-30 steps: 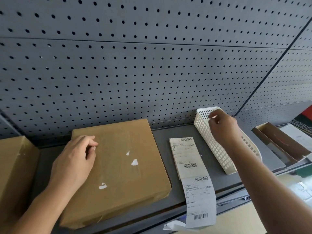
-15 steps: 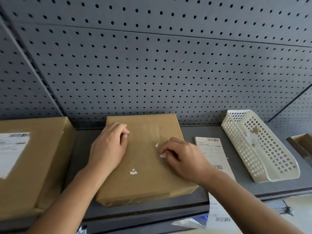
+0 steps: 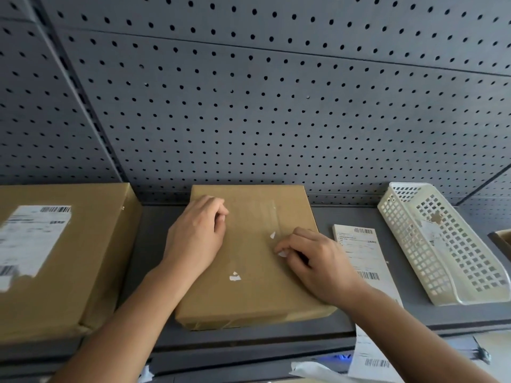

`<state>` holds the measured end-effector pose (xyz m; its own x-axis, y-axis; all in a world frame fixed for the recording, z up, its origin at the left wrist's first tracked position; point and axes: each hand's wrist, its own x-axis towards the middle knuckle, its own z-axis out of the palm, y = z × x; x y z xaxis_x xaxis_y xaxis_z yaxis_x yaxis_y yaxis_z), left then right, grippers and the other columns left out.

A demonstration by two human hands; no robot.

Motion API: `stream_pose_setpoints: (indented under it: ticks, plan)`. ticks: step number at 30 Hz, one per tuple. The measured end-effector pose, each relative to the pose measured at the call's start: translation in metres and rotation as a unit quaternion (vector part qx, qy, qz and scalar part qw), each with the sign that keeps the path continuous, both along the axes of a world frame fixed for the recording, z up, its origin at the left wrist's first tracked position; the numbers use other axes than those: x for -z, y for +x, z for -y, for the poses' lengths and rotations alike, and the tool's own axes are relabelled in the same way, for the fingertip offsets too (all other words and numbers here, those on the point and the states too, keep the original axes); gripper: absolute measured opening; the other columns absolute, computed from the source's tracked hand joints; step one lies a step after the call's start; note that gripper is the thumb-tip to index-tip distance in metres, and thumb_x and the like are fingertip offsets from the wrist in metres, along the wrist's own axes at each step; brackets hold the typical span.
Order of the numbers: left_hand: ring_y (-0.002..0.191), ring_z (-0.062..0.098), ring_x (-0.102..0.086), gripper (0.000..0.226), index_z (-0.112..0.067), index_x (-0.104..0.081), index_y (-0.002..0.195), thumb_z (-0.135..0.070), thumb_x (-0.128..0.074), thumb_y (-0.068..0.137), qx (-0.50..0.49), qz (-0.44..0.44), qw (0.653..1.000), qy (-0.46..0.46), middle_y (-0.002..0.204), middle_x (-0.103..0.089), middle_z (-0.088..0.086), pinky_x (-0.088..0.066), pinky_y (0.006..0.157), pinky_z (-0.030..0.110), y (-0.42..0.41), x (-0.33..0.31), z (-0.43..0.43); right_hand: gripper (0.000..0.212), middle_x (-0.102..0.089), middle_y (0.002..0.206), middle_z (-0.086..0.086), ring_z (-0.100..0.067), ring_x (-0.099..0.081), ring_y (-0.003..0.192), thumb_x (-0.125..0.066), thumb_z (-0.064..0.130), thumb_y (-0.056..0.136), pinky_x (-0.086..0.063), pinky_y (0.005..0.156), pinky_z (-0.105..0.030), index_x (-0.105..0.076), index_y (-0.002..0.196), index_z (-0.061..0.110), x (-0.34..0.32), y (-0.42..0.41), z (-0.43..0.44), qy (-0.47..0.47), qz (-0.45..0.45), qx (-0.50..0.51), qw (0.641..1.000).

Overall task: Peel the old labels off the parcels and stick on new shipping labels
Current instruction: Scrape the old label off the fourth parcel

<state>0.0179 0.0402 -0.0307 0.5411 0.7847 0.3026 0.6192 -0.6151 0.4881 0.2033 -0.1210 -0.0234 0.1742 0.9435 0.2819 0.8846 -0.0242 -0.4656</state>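
i see my left hand [image 3: 196,236] curled on the brown parcel [image 3: 249,297], holding nothing; my right hand [image 3: 318,266] pinches a white label scrap [image 3: 283,254].

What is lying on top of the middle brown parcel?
On the middle parcel, the left hand rests near the far left corner, and the right hand pinches a white label scrap. Two more scraps show. Anything under the hands is hidden.

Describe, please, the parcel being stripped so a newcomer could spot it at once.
Under the grey pegboard runs a shelf. The parcel lies mid-shelf, between a labelled parcel on the left and a white basket on the right. Unlike that neighbour, it carries only small white scraps.
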Motion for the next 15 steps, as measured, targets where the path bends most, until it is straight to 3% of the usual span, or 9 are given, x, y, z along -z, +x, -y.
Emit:
stream_pose_setpoints:
  ticks: [8,15]
  plan:
    - [0.108,0.01,-0.056,0.007,-0.021,-0.059,0.099,-0.016,-0.057,0.096,-0.002,0.006,1.0,-0.004,0.117,-0.061,-0.013,-0.046,0.066,0.031,0.0,0.0003,-0.0003,0.02,-0.061,0.086,0.017,-0.007,-0.059,0.08,-0.046,0.023,0.087,-0.053,0.063,-0.036,-0.065,0.088,0.03,0.0023,0.0022,0.0017,0.021,-0.019,-0.007,1.0]
    - [0.106,0.009,-0.056,0.007,-0.021,-0.06,0.1,-0.016,-0.057,0.096,-0.001,0.004,1.0,0.0,0.117,-0.062,-0.013,-0.044,0.064,0.029,0.0007,0.0028,-0.0019,0.014,-0.06,0.083,0.014,-0.012,-0.057,0.077,-0.047,0.024,0.086,-0.051,0.059,-0.037,-0.06,0.084,0.028,0.0033,0.0032,-0.0011,0.007,0.023,-0.009,1.0]
